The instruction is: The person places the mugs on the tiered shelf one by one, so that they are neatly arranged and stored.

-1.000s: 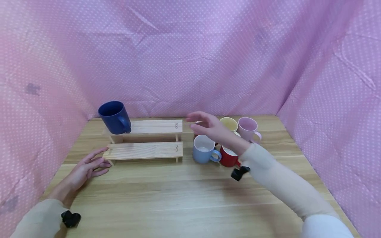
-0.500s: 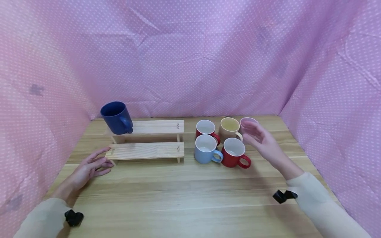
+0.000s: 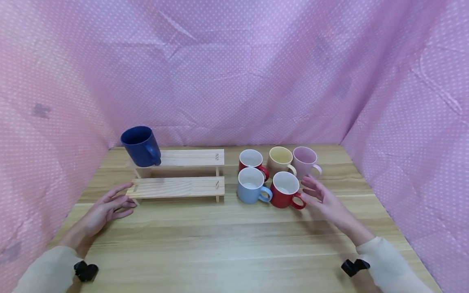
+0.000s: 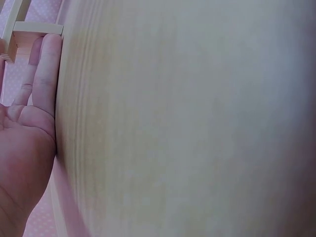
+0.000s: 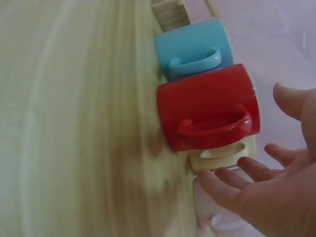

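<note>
My left hand (image 3: 106, 211) rests at the left end of the lower wooden shelf (image 3: 177, 187), fingers at its edge and the back of the hand low over the table. Beside the front red mug (image 3: 283, 198), my right hand (image 3: 329, 205) hovers with spread fingers near its handle, holding nothing. In the right wrist view, the thumb and fingers stand apart just off the red mug (image 5: 207, 108). A light blue mug (image 3: 249, 193) stands left of it. Behind are another red mug (image 3: 243, 166), a cream mug (image 3: 275, 167) and a pink mug (image 3: 301, 167).
A dark blue mug (image 3: 141, 148) stands on the left end of the upper wooden shelf (image 3: 190, 158). Pink dotted cloth (image 3: 234, 73) hangs behind and at both sides of the wooden table (image 3: 205, 244).
My right hand has moved from above the mugs, near the upper shelf, rightward and then down towards the front red mug's handle. The left hand stays by the lower shelf.
</note>
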The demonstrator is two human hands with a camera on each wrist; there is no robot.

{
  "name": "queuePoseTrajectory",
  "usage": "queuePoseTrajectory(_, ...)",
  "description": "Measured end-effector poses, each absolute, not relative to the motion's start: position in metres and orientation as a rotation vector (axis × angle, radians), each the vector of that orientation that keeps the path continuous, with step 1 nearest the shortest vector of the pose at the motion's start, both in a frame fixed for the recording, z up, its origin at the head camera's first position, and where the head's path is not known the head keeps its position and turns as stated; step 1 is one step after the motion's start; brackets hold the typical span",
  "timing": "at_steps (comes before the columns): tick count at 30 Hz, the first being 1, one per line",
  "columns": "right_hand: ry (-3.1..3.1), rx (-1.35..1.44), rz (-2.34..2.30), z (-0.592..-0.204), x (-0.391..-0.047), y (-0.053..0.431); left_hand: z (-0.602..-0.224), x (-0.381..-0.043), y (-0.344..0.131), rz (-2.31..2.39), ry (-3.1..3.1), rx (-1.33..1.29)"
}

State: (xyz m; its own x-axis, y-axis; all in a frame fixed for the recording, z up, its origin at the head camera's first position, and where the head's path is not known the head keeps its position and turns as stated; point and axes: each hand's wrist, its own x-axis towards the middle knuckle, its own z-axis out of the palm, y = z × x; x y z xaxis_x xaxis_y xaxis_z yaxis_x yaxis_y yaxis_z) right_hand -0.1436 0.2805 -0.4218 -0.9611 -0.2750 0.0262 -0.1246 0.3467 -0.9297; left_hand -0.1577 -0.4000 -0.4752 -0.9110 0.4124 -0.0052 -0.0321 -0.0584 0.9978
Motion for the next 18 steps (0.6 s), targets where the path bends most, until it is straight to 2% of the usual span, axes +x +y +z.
queuePoseTrajectory(10, 2.242, -0.301, -1.746, -0.446, -0.142, 0.279, -0.476, -0.157, -0.402, 2.028, 1.915, 0.399)
queuePoseTrajectory(18, 2.226, -0.247, -1.75, -0.446, -0.143, 0.279, -0.477, -0.162, -0.404, 2.041, 1.895, 0.422)
